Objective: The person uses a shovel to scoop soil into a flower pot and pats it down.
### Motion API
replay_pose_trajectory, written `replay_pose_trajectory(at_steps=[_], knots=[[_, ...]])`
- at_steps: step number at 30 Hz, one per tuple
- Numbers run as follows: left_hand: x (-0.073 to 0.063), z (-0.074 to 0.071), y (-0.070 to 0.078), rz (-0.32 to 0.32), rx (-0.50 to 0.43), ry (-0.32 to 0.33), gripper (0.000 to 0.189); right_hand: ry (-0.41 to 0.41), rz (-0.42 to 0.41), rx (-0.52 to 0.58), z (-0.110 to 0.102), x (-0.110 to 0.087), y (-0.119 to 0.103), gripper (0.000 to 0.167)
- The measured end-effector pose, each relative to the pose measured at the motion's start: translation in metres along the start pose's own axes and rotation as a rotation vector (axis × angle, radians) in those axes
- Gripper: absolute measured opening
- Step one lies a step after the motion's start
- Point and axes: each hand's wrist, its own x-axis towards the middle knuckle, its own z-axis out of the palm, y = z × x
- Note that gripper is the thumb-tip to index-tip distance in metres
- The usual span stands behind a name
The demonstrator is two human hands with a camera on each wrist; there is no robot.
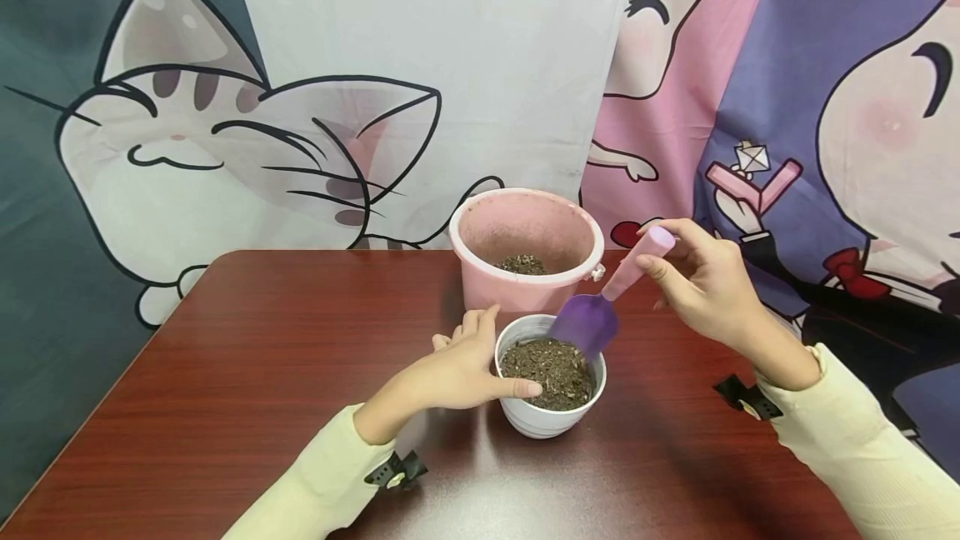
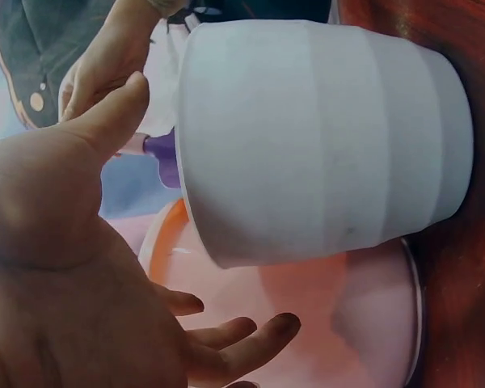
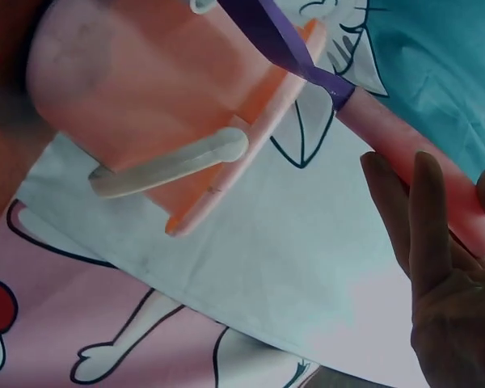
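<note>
My right hand (image 1: 701, 282) pinches the pink handle of a small trowel (image 1: 588, 322) between thumb and fingers. Its purple blade slants down over the right rim of a white flower pot (image 1: 543, 423), and its tip meets the dark soil (image 1: 551, 377) inside. Beside the pot's left side is my left hand (image 1: 461, 367), its thumb reaching over the rim and its fingers spread. In the left wrist view, a gap shows between those fingers and the pot (image 2: 323, 145). Behind the pot stands a pink bucket (image 1: 517, 294) with some soil at its bottom.
The reddish-brown wooden table (image 1: 300, 357) carries the pot and bucket. A cloth with cartoon figures (image 1: 480, 65) hangs behind the table's far edge. In the right wrist view, the bucket's pale carrying handle (image 3: 170, 170) hangs along its side.
</note>
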Motion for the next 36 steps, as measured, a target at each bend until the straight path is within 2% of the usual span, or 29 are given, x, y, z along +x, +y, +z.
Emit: replay_pose_trajectory(at_steps=[5, 8, 11, 15, 20, 23, 26, 28, 32, 36], knots=[[0.000, -0.010, 0.000, 0.005, -0.005, 0.101, 0.106, 0.021, 0.010, -0.011, -0.002, 0.003, -0.001, 0.039], [0.001, -0.018, -0.001, 0.007, -0.018, 0.194, 0.089, 0.030, 0.007, -0.009, -0.002, 0.004, 0.001, 0.039], [0.002, -0.025, -0.004, 0.001, -0.070, 0.285, 0.071, 0.050, 0.032, 0.013, -0.005, 0.006, 0.002, 0.037], [0.007, -0.031, -0.009, -0.018, -0.168, 0.383, 0.066, 0.060, 0.165, 0.139, -0.010, 0.015, 0.005, 0.025], [0.017, -0.034, -0.016, -0.067, -0.263, 0.455, 0.075, -0.010, 0.389, 0.490, -0.017, 0.034, 0.017, 0.013], [0.026, -0.035, -0.020, -0.083, -0.298, 0.482, 0.080, -0.027, 0.538, 0.721, -0.020, 0.050, 0.026, 0.019], [0.037, -0.035, -0.022, -0.085, -0.352, 0.492, 0.083, -0.020, 0.652, 0.843, -0.020, 0.068, 0.035, 0.031], [0.043, -0.033, -0.022, -0.096, -0.403, 0.500, 0.083, 0.001, 0.698, 0.863, -0.016, 0.080, 0.041, 0.033], [0.052, -0.026, -0.025, -0.108, -0.484, 0.545, 0.081, -0.018, 0.712, 0.846, 0.000, 0.101, 0.054, 0.043], [0.056, -0.018, -0.028, -0.106, -0.527, 0.572, 0.079, 0.060, 0.798, 0.805, 0.022, 0.113, 0.068, 0.033]])
